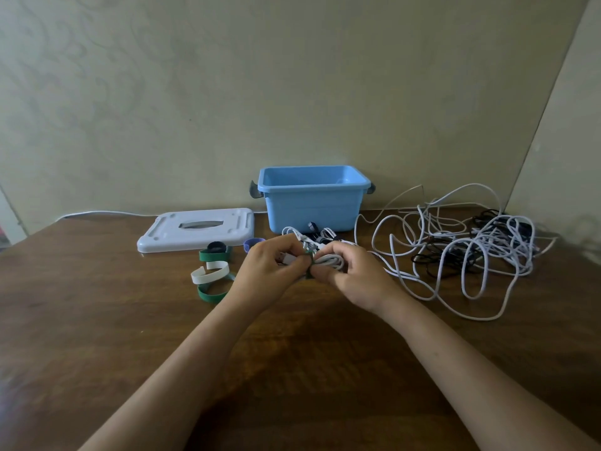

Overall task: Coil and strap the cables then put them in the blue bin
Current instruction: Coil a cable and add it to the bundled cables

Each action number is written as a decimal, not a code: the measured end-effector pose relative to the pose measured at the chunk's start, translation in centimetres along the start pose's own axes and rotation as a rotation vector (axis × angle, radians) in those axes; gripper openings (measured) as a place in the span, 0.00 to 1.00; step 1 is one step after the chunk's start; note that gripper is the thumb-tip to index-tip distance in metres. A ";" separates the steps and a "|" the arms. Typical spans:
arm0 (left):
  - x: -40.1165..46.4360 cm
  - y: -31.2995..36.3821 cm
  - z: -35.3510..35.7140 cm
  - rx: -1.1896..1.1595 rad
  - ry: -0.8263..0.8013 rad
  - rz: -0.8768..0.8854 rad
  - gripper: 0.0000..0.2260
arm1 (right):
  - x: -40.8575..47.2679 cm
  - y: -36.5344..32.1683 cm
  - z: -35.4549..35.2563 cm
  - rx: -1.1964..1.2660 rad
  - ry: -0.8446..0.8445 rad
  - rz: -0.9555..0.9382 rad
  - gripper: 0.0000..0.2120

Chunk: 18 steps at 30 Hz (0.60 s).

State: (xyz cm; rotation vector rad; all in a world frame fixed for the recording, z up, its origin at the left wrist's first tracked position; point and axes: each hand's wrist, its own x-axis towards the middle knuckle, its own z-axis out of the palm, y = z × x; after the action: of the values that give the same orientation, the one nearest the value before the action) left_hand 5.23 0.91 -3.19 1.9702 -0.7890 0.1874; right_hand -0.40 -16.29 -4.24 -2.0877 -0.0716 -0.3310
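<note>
White coiled cable at frame centre, your left hand and right hand both pinching it where a green strap wraps it, blue bin just behind on the bench, loose cables tangled at right, spare straps at left.

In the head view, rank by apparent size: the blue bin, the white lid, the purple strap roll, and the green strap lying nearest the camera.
1. blue bin
2. white lid, which lies flat, so it is foreshortened and the order of these two is unsure
3. green strap
4. purple strap roll, partly hidden by the left hand
</note>
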 end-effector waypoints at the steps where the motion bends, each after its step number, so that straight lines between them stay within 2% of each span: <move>1: 0.0 0.0 0.0 -0.036 0.006 -0.029 0.07 | 0.0 -0.1 0.0 0.003 0.002 -0.005 0.07; 6: 0.0 0.0 0.1 -0.147 0.052 -0.084 0.05 | 0.0 -0.2 0.0 0.004 0.011 -0.023 0.08; 11: 0.1 0.1 0.1 -0.015 0.037 0.018 0.03 | 0.1 -0.3 0.0 0.062 -0.001 0.040 0.07; 15: 0.0 -0.2 0.0 0.052 -0.002 0.053 0.04 | 0.0 -0.6 -0.2 0.155 -0.048 0.151 0.01; 18: 0.1 -0.2 -0.1 0.073 -0.005 0.088 0.03 | 0.0 -0.5 -0.3 0.291 -0.091 0.222 0.04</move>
State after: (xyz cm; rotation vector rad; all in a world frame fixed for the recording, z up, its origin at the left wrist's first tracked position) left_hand 5.44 1.02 -3.30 2.0067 -0.8837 0.2671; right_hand -0.61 -16.29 -3.65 -1.8002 0.0554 -0.0839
